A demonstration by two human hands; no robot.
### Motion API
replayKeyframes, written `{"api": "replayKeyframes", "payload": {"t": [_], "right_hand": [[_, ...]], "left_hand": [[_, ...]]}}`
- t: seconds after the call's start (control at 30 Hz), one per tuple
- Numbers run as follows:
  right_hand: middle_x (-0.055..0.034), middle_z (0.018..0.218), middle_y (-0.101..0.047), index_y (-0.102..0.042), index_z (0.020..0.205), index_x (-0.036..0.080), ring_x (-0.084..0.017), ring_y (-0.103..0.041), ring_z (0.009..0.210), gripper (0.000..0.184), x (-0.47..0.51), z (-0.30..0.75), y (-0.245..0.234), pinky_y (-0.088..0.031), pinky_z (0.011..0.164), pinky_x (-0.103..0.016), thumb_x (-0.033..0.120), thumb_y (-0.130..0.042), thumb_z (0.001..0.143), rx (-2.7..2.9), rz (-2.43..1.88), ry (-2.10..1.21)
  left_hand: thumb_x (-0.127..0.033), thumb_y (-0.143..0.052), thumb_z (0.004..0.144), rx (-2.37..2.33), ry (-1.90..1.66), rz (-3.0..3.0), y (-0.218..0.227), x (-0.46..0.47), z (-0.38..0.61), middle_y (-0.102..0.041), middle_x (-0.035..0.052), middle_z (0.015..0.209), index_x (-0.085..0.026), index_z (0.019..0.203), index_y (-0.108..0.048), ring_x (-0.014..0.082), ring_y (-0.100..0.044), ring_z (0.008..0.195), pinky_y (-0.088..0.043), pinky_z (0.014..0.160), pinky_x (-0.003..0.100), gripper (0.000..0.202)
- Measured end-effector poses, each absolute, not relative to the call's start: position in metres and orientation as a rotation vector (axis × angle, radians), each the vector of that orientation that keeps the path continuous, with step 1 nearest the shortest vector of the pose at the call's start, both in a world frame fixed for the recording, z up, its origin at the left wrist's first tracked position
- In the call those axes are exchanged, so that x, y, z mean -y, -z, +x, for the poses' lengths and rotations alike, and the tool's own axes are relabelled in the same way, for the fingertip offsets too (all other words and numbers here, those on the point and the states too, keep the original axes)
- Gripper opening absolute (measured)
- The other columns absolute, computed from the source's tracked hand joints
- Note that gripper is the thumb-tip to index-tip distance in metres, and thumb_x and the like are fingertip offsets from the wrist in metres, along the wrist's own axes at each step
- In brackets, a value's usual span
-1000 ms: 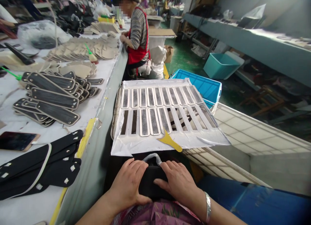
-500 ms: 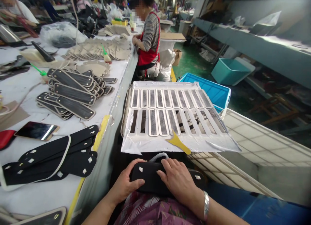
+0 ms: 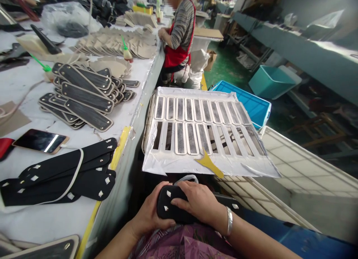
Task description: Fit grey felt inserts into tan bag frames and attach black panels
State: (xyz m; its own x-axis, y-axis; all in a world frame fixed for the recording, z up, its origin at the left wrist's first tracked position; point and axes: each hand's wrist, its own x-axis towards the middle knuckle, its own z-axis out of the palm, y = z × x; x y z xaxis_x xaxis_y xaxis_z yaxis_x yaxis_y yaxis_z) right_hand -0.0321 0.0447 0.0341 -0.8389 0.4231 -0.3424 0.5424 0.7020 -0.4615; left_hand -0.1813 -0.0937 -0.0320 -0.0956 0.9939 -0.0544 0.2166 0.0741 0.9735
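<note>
A black padded panel (image 3: 180, 215) with small white patches lies across my lap. My left hand (image 3: 152, 210) wraps around its rounded left end, thumb along the near edge. My right hand (image 3: 200, 200) presses on top, its thumb flat on the surface and its fingers curled over the far edge. A pale loop (image 3: 187, 177) rises behind the panel. Just beyond is a white-covered board (image 3: 173, 164) with two rows of slots, some holding grey pale-bordered strips (image 3: 191, 139). On the board's front edge rests a yellow forked flat piece (image 3: 209, 164).
On the left table, black panels (image 3: 92, 154) lie by a phone (image 3: 40, 140), below a heap of grey strips (image 3: 86, 96). A green-tipped bottle (image 3: 127, 53) stands behind. Blue crate (image 3: 243, 106) and pale bin (image 3: 296, 165) sit right. A person (image 3: 180, 38) works ahead.
My left hand has shifted around the panel's left end, its thumb now lower, uncovering a second white patch. My right hand has moved slightly left over the panel. The view has shifted a little.
</note>
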Motion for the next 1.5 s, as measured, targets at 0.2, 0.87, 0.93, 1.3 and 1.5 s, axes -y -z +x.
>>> {"api": "replayKeyframes", "payload": {"t": [0.2,0.87,0.93,1.3,1.5], "right_hand": [[-0.0063,0.094,-0.063,-0.056,0.105,0.023,-0.022,-0.059,0.087,0.042,-0.046,-0.036,-0.038,-0.042,0.072,-0.032,0.055,-0.036,0.087,-2.648,0.812,0.794],[-0.0173,0.14,-0.034,-0.029,0.137,0.011,-0.033,-0.032,0.123,0.09,-0.012,-0.024,-0.032,-0.027,0.099,-0.049,0.068,-0.051,0.07,-2.986,0.604,0.588],[-0.0177,0.14,-0.034,-0.03,0.137,0.011,-0.033,-0.033,0.123,0.09,-0.01,-0.025,-0.034,-0.026,0.1,-0.049,0.07,-0.047,0.071,-3.002,0.643,0.592],[-0.0162,0.113,-0.059,-0.045,0.125,0.01,-0.025,-0.054,0.105,0.049,-0.063,0.028,-0.041,-0.038,0.09,-0.038,0.042,-0.026,0.093,-2.975,1.234,0.651],[-0.0088,0.072,-0.065,-0.06,0.089,0.018,-0.022,-0.06,0.075,0.044,-0.05,0.036,-0.023,-0.035,0.074,-0.035,0.04,-0.022,0.094,-2.914,1.267,0.231]], "left_hand": [[-0.039,-0.072,0.06,-1.491,-1.134,1.178,0.025,0.093,-0.175,-0.045,0.0098,0.128,-0.022,0.13,-0.025,0.0283,-0.045,0.116,-0.036,0.099,0.044,0.086],[-0.029,-0.044,0.085,-1.316,-1.06,0.877,0.003,0.096,-0.184,-0.052,0.0016,0.123,-0.023,0.128,-0.035,0.0196,-0.047,0.115,-0.037,0.1,0.037,0.045],[-0.031,-0.043,0.085,-1.375,-1.006,0.904,-0.004,0.089,-0.184,-0.052,0.0029,0.124,-0.021,0.127,-0.037,0.0206,-0.045,0.118,-0.034,0.102,0.039,0.044],[-0.021,-0.036,0.085,-1.911,-0.451,1.672,-0.054,0.029,-0.151,-0.052,0.0075,0.129,-0.018,0.127,-0.042,0.0178,-0.048,0.117,-0.036,0.1,0.032,0.043],[-0.028,-0.025,0.091,-2.129,-0.177,1.884,-0.028,0.011,-0.117,-0.068,0.0148,0.079,-0.012,0.094,-0.059,0.0305,-0.064,0.079,-0.043,0.076,0.047,0.037]]}}
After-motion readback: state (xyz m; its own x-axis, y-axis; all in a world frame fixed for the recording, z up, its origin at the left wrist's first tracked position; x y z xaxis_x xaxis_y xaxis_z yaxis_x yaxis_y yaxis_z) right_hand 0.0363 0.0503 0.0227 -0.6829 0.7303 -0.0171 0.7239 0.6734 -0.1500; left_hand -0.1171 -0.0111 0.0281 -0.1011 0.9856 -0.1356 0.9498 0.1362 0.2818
